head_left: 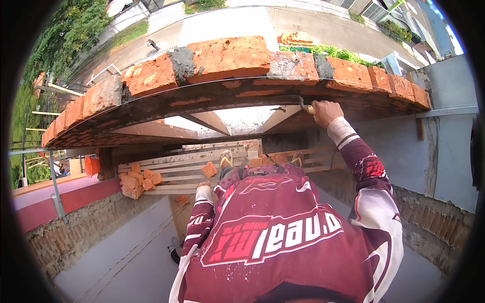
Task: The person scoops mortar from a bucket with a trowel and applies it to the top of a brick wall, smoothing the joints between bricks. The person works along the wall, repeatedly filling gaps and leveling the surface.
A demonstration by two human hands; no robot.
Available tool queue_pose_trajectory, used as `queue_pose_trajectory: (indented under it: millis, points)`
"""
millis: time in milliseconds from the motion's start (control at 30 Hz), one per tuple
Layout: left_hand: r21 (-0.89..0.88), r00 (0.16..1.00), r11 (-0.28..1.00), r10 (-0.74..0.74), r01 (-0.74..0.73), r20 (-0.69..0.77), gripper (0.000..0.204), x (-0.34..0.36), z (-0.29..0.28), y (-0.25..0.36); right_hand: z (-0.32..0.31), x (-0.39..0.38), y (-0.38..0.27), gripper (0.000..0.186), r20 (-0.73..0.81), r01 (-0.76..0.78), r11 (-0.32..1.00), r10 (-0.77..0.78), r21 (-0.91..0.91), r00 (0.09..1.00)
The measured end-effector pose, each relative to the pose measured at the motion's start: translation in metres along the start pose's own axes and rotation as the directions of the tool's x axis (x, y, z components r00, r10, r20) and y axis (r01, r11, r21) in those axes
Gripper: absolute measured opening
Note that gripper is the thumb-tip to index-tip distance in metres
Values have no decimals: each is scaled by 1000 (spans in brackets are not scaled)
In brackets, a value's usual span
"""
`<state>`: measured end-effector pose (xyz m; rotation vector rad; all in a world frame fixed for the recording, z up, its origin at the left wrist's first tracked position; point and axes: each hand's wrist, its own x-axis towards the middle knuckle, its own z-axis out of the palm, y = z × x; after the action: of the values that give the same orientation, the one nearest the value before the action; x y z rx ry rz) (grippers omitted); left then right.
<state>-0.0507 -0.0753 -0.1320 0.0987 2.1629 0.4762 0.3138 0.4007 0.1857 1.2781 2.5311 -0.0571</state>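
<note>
My right hand (327,112) is closed around the pale handle of a trowel (305,104). Its thin blade lies along the mortared near face of a brick wall (230,56), just below the top course. Low on the left, my left hand (203,185) shows only in part beyond the sleeve, and its fingers are mostly hidden. Next to it is an orange piece of brick (209,169); whether the hand grips it cannot be made out. Grey mortar (182,64) fills joints between the top bricks, and a thin string runs along them.
Wooden planks (177,166) lie below the wall, with my sandalled feet on them. Broken bricks (134,183) are heaped at their left end. An orange container (92,165) stands farther left. Beyond the wall, far below, runs a street (323,25). A grey wall (449,136) rises at the right.
</note>
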Motion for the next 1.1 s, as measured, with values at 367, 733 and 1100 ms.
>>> queue_pose_trajectory:
  millis: [367, 733, 1100]
  points:
    - [70, 997, 995, -74, 76, -19, 31, 11, 16, -5, -7, 7, -35, 16, -118, 92, 992, -82, 84, 990]
    - [241, 993, 969, -74, 50, 90, 39, 13, 21, -12, -20, 14, -77, 14, -11, 69, 998, -69, 14, 998]
    - [-81, 999, 996, -32, 29, -33, 24, -2, 23, -10, -20, 19, -104, 23, -133, 145, 980, -127, 138, 983]
